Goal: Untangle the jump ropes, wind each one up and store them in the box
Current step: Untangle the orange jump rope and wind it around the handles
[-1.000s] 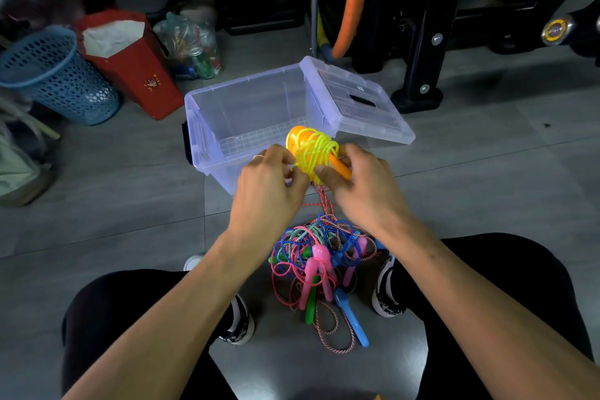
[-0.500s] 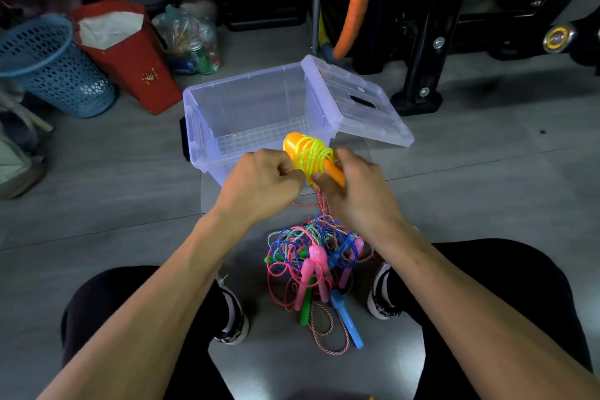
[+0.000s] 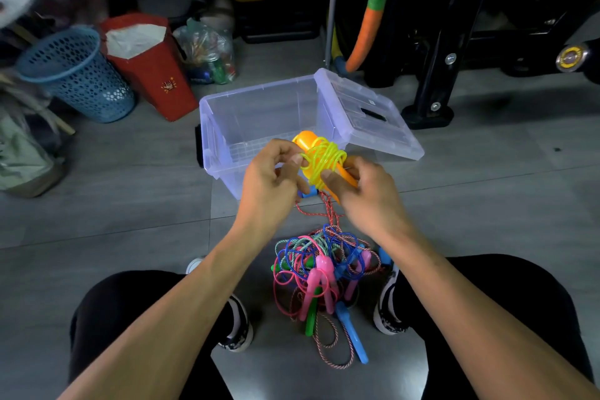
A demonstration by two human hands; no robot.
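A yellow jump rope (image 3: 321, 161) is wound around its orange handles and held in front of the clear plastic box (image 3: 227, 127). My left hand (image 3: 272, 178) pinches the yellow cord at its left side. My right hand (image 3: 367, 191) grips the orange handles from the right. A red-and-white cord (image 3: 328, 208) hangs from below my hands down to a tangle of pink, blue and green jump ropes (image 3: 321, 269) on the floor between my feet. The box stands open with nothing inside, its lid (image 3: 370, 117) leaning off its right side.
A blue mesh basket (image 3: 78, 75), a red paper bag (image 3: 146, 62) and a plastic bag of items (image 3: 207, 52) stand at the back left. Black exercise equipment (image 3: 454, 36) fills the back right. My knees flank the tangle on the grey tiled floor.
My left hand's fingers have loosened from a tight grip into a pinch on the yellow cord. The wound bundle has stayed in front of the box.
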